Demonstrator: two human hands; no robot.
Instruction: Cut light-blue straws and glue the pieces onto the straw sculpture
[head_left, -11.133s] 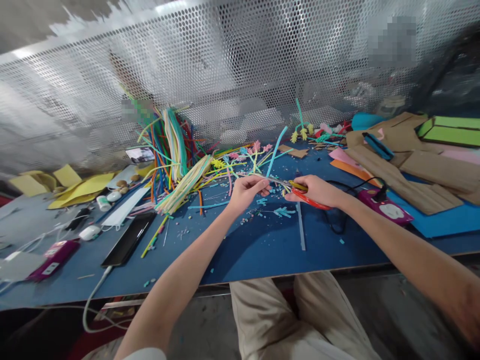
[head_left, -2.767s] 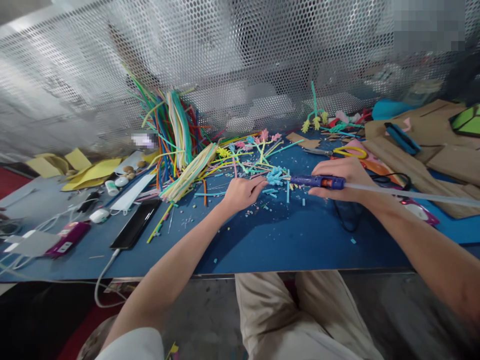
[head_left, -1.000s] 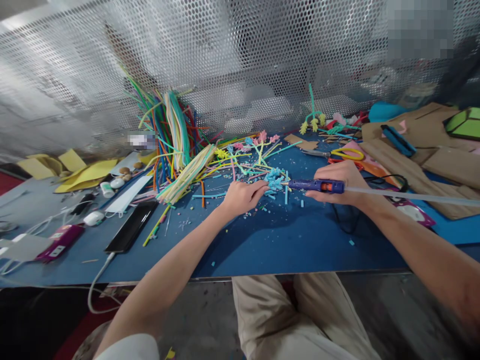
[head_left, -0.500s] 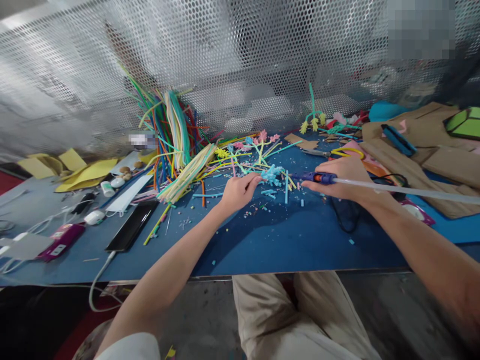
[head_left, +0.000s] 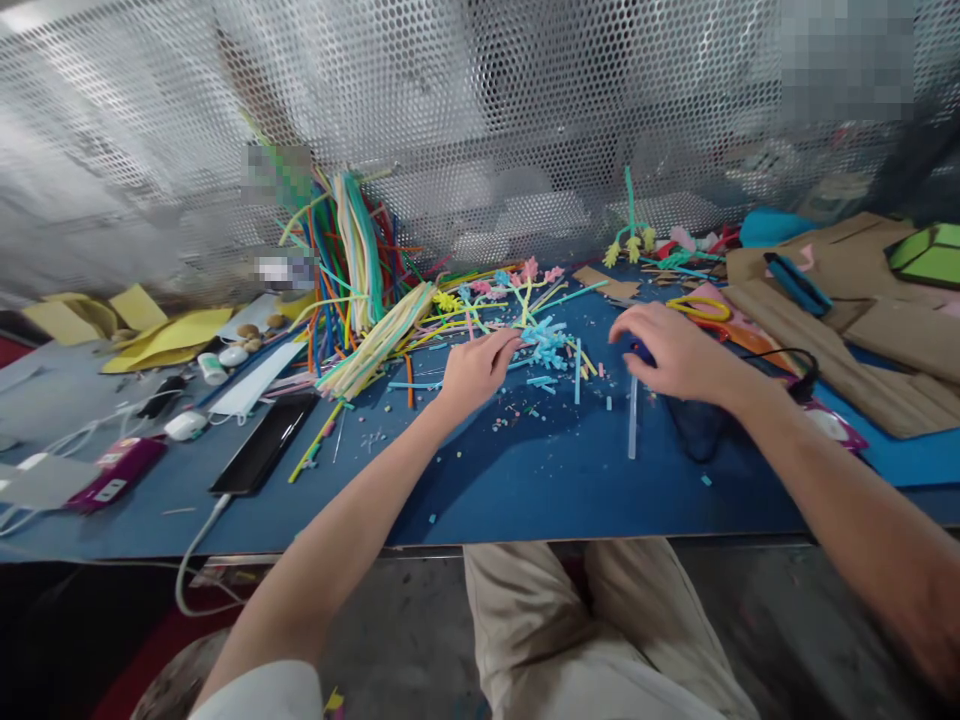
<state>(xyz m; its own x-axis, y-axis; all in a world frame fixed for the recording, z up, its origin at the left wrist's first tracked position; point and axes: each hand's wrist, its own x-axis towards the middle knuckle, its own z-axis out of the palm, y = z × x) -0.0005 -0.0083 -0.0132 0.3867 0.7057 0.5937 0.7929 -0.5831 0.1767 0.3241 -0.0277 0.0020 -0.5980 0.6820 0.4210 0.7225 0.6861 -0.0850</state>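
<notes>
My left hand (head_left: 475,375) is pinched closed on a light-blue pipe-cleaner piece (head_left: 544,344), which spreads out to the right of the fingertips just above the table. To its right, my right hand (head_left: 670,350) is curled around a dark blue hot glue gun (head_left: 641,349), mostly hidden by the fingers. A translucent glue stick (head_left: 633,420) projects from the gun toward me. Short blue pipe-cleaner lengths (head_left: 577,372) and tiny clippings lie between and below the hands.
Bundled pipe cleaners (head_left: 379,345) lie at centre left, with pink and yellow pipe-cleaner flowers (head_left: 529,270) behind my left hand. A phone (head_left: 266,445) with a cable sits left. Yellow-handled scissors (head_left: 697,308) and brown paper (head_left: 795,340) are right. A perforated metal panel (head_left: 525,120) closes the back.
My right hand has drawn the glue gun away from the blue piece and turned it, so the glue stick swung from pointing right to pointing toward me. My left hand stays nearly still.
</notes>
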